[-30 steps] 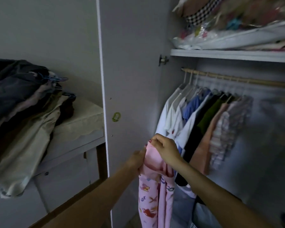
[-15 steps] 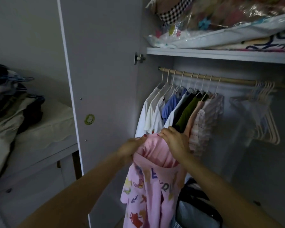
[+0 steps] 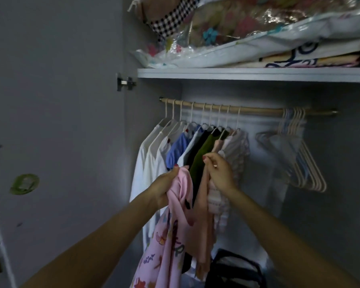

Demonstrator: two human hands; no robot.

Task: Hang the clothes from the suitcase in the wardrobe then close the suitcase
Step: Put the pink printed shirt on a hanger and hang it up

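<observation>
— Where's the garment?

— My left hand [image 3: 164,187] grips the pink cartoon-print cotton top [image 3: 175,235] below the wooden wardrobe rail [image 3: 258,110]; my right hand [image 3: 219,173] pinches its other edge, I think.

— What could go wrong?

— No hanger inside yet; a loosened grip would probably drop it.

A home bedroom is indicated by an open wardrobe [image 3: 258,74] with its door [image 3: 56,121] swung wide. Below the wardrobe's shelf, shirts [image 3: 175,150] are hung on a wooden rail [image 3: 258,110], with spare hangers [image 3: 299,154] bunched at the rail's far end. Above that shelf, bagged bedding [image 3: 247,38] is stored.
</observation>
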